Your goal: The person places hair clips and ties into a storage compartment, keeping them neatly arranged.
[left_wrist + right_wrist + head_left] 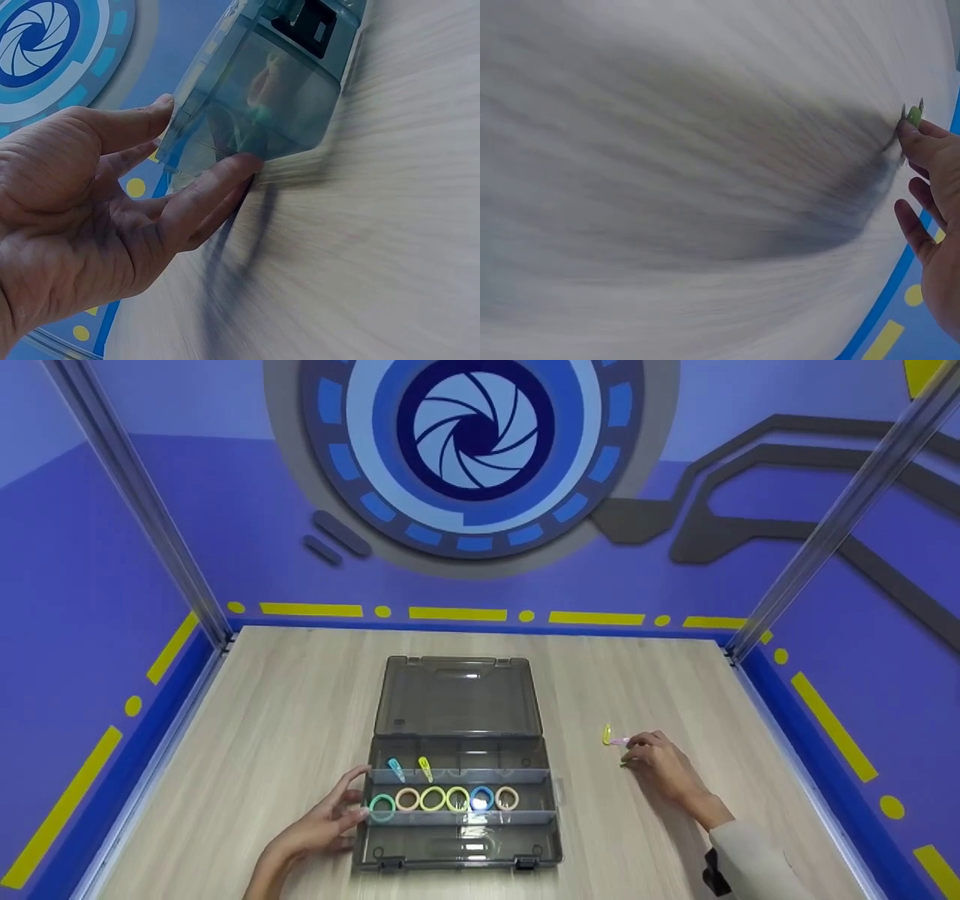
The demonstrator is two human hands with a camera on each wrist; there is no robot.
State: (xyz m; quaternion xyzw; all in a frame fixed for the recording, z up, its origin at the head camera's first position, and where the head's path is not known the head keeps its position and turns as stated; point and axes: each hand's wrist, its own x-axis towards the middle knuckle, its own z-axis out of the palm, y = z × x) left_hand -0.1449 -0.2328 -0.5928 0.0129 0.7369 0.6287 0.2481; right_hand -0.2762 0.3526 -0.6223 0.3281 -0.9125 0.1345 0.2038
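Note:
My left hand (319, 829) is at the left side of a grey see-through organizer box (465, 844). Its thumb touches the rim, with fairly straight fingers against the outer wall in the left wrist view. Over the table to the right, my right hand (664, 765) pinches a green hair clip (914, 115) between thumb and fingertip. Beside those fingers lie a yellow hair clip (607, 734) and a partly hidden purple hair clip (618, 741). Several coloured hair ties (433, 799) line the box's middle row. A blue hair clip (396, 769) and another yellow hair clip (425, 769) are in the back row.
The box lid (459, 697) is folded back flat behind the box. Low dividers run across the box, and its front row (427, 844) is nearest me. Blue printed walls (480, 585) enclose the wooden table (292, 712) at the back and sides.

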